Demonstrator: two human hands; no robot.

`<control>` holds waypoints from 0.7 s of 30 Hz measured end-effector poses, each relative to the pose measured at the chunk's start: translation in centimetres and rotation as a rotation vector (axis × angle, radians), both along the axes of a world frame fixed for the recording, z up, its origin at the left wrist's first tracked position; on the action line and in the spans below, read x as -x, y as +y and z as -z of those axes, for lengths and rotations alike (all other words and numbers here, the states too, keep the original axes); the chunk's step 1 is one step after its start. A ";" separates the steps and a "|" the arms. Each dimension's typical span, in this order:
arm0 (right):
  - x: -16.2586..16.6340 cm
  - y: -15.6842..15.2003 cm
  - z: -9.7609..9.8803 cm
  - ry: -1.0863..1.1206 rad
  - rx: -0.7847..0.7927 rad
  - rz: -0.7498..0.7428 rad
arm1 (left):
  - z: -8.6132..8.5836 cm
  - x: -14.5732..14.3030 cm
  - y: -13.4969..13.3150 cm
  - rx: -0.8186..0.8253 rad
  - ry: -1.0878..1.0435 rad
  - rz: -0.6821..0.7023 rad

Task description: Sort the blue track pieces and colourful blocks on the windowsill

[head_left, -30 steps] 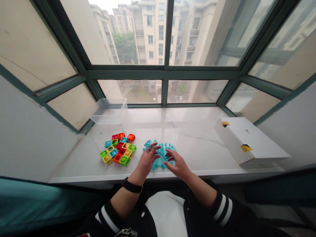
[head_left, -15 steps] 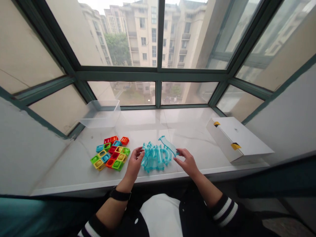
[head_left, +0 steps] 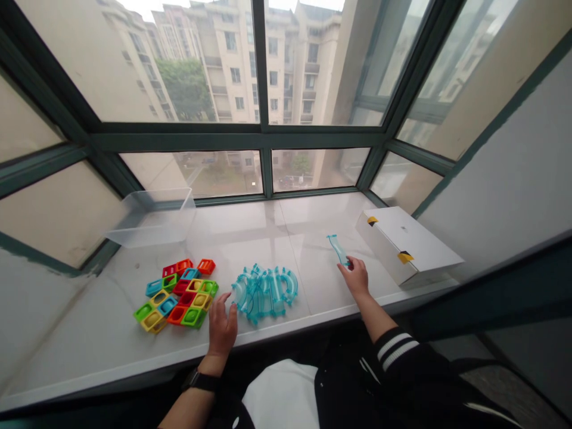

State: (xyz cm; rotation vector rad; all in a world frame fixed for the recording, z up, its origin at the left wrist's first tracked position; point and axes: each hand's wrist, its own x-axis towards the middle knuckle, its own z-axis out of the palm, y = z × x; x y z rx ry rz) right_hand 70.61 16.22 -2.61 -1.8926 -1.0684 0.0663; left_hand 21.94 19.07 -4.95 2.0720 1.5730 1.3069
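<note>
A curved, see-through blue track piece (head_left: 338, 249) is gripped at its near end by my right hand (head_left: 356, 276), out to the right over the white sill. My left hand (head_left: 222, 325) rests by the left edge of a pile of similar blue track pieces (head_left: 266, 292), its fingers apart and holding nothing. The pile holds straight and curved pieces lying tangled together. Left of my left hand lies a group of red, yellow, green and blue square blocks (head_left: 183, 296).
A clear plastic bin (head_left: 154, 223) stands at the back left, near the window frame. On the right sits a white box (head_left: 409, 244) with yellow and black tabs. The sill's front edge (head_left: 134, 370) runs close to my body.
My right hand has carried the blue track piece away from the pile to the right. My left hand has drawn back slightly from the pile. The view has turned a little rightward.
</note>
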 end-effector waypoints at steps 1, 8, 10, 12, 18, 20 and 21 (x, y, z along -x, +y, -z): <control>-0.4 0.5 0.4 -0.017 0.021 0.014 | 0.0 0.0 0.0 0.011 -0.004 0.001; -2.2 3.1 3.0 -0.073 0.137 0.058 | -0.1 0.0 -0.1 0.084 -0.038 0.008; -2.3 3.4 3.6 -0.083 0.154 0.057 | 0.0 0.0 -0.1 0.096 -0.048 -0.002; -2.4 3.5 4.1 -0.099 0.167 0.057 | 0.1 0.1 0.0 0.101 -0.048 -0.005; -2.4 3.6 4.9 -0.143 0.169 0.068 | 0.3 0.1 0.1 0.106 -0.044 -0.011; -2.4 3.6 5.0 -0.144 0.165 0.069 | 0.3 0.1 0.1 0.105 -0.044 -0.011; -2.4 3.6 5.0 -0.145 0.164 0.069 | 0.3 0.1 0.1 0.105 -0.043 -0.010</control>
